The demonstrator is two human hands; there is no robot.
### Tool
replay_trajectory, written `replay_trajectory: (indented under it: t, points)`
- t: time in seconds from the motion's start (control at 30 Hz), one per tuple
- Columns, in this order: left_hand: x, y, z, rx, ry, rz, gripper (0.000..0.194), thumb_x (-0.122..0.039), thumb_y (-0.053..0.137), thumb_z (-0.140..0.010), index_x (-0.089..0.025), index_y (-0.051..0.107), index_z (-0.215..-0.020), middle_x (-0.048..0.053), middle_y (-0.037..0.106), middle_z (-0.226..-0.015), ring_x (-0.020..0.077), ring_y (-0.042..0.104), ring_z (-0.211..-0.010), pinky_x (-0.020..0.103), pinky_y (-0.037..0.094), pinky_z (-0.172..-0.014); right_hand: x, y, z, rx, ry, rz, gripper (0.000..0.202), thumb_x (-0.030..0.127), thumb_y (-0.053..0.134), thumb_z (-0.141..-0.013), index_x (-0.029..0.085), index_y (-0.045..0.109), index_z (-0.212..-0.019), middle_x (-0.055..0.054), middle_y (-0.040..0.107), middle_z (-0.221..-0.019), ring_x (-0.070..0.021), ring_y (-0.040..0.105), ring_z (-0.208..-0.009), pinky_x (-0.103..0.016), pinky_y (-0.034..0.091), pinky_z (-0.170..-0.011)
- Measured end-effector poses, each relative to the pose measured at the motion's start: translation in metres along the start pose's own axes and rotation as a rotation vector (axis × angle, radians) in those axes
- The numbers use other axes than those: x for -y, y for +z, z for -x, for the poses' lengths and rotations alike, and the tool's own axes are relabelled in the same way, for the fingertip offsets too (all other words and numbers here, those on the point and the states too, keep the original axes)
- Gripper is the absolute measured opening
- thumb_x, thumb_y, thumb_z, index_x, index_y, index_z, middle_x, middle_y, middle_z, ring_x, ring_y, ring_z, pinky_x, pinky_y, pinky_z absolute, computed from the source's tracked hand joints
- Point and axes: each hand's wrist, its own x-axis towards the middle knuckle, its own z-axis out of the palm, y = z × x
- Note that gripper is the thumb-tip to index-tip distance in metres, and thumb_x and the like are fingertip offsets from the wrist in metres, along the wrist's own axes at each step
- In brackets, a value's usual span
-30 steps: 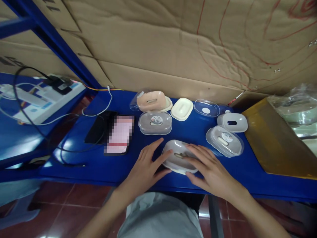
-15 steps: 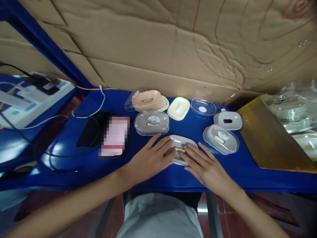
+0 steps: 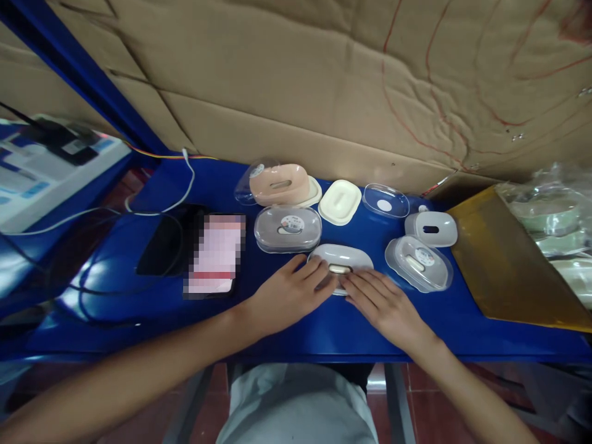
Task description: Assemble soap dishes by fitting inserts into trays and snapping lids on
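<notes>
Well, left hand (image 3: 293, 293) and right hand (image 3: 385, 301) touch a dish (image 3: 345, 253); labels (image 3: 293, 224) look illegible.

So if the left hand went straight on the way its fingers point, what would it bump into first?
Most likely the fingertips of the right hand, which face the left hand across the pale grey dish. Exact heights are hard to judge from this one view.

blue table (image 3: 296, 327), peach dish (image 3: 296, 195), cream lid (image 3: 341, 201)
</notes>
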Motion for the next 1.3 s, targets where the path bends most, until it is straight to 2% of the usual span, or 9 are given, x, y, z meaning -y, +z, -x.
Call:
replay_trajectory:
  t: [0.2, 0.43, 0.6, 0.73, 0.87, 0.97, 1.07, 1.17, 1.3]
  points:
    - [0.0, 0.002, -0.001, 0.019, -0.038, 0.094, 0.024, -0.033, 0.072, -0.103, -0.019, 0.069, -0.122, 0.009, 0.074, -0.126, 0.0278, 0.067, -0.116, 0.045, 0.051, -0.103, -0.016, -0.014, -0.003, -0.014, 0.03, -0.154, 0.038, 0.022, 0.065, -0.106, 0.014, 0.067, -0.143, -0.011, 0.077, -0.137, -0.0256, 0.072, -0.128, -0.048, 0.06, -0.114]
    - [0.004, 0.002, -0.001, -0.007, -0.015, 0.213, 0.019, -0.037, 0.065, -0.108, -0.019, 0.068, -0.112, 0.006, 0.075, -0.112, 0.0262, 0.069, -0.108, 0.046, 0.052, -0.101, -0.123, -0.011, -0.057, 0.047, 0.415, 0.011, 0.035, 0.029, 0.056, -0.111, 0.011, 0.068, -0.138, -0.025, 0.071, -0.138, -0.0359, 0.067, -0.131, -0.06, 0.051, -0.114]
    - [0.007, 0.001, 0.0, -0.151, -0.063, 0.32, 0.018, -0.035, 0.061, -0.109, -0.019, 0.067, -0.116, 0.006, 0.074, -0.112, 0.0252, 0.071, -0.1, 0.043, 0.057, -0.093, -0.164, 0.015, -0.081, 0.064, 0.493, -0.092, 0.041, 0.044, 0.069, -0.105, 0.02, 0.064, -0.138, -0.01, 0.066, -0.139, -0.0251, 0.069, -0.117, -0.048, 0.062, -0.098]
    - [0.006, -0.004, 0.0, -0.285, -0.163, 0.372, 0.03, -0.029, 0.064, -0.107, -0.019, 0.06, -0.135, 0.013, 0.069, -0.132, 0.0286, 0.07, -0.118, 0.044, 0.06, -0.099, -0.132, -0.017, -0.073, -0.087, 0.555, -0.224, 0.023, 0.039, 0.065, -0.107, 0.019, 0.075, -0.111, -0.009, 0.079, -0.109, -0.0231, 0.075, -0.099, -0.046, 0.06, -0.099]
    - [0.004, -0.006, -0.001, -0.354, -0.304, 0.511, 0.062, -0.043, 0.076, -0.101, -0.02, 0.048, -0.151, 0.024, 0.046, -0.161, 0.0378, 0.051, -0.15, 0.055, 0.056, -0.115, -0.07, -0.055, -0.052, -0.186, 0.524, -0.506, 0.018, 0.042, 0.063, -0.108, 0.026, 0.071, -0.111, -0.003, 0.082, -0.105, -0.0195, 0.079, -0.095, -0.036, 0.064, -0.087]
    - [0.001, -0.005, 0.0, -0.38, -0.314, 0.648, 0.079, -0.052, 0.08, -0.095, -0.023, 0.041, -0.156, 0.026, 0.035, -0.168, 0.0405, 0.041, -0.158, 0.061, 0.053, -0.118, -0.028, -0.055, -0.036, -0.239, 0.466, -1.125, 0.009, 0.037, 0.073, -0.103, 0.029, 0.07, -0.103, -0.002, 0.084, -0.107, -0.0211, 0.081, -0.1, -0.036, 0.067, -0.086]
    - [-0.003, -0.004, 0.0, -0.404, -0.269, 0.717, 0.076, -0.045, 0.08, -0.097, -0.024, 0.039, -0.158, 0.024, 0.04, -0.165, 0.0375, 0.046, -0.156, 0.059, 0.054, -0.117, -0.003, -0.038, -0.019, -0.258, 0.464, -1.438, 0.006, 0.034, 0.075, -0.102, 0.03, 0.07, -0.103, -0.001, 0.084, -0.113, -0.0204, 0.081, -0.106, -0.035, 0.067, -0.091]
    - [-0.005, -0.006, 0.0, -0.392, -0.254, 0.717, 0.074, -0.031, 0.077, -0.094, -0.023, 0.039, -0.158, 0.024, 0.041, -0.164, 0.0375, 0.047, -0.154, 0.057, 0.057, -0.114, 0.003, -0.026, -0.001, -0.257, 0.542, -1.401, 0.021, 0.03, 0.076, -0.1, 0.033, 0.069, -0.12, -0.003, 0.081, -0.126, -0.0218, 0.078, -0.117, -0.037, 0.066, -0.098]
    - [-0.002, -0.009, -0.001, -0.306, -0.245, 0.638, 0.074, -0.027, 0.072, -0.088, -0.018, 0.043, -0.155, 0.026, 0.043, -0.163, 0.0406, 0.048, -0.152, 0.062, 0.051, -0.118, -0.005, -0.024, 0.015, -0.399, 0.562, -0.889, 0.083, 0.03, 0.09, -0.087, 0.038, 0.048, -0.159, -0.01, 0.053, -0.166, -0.0337, 0.057, -0.148, -0.057, 0.053, -0.121]
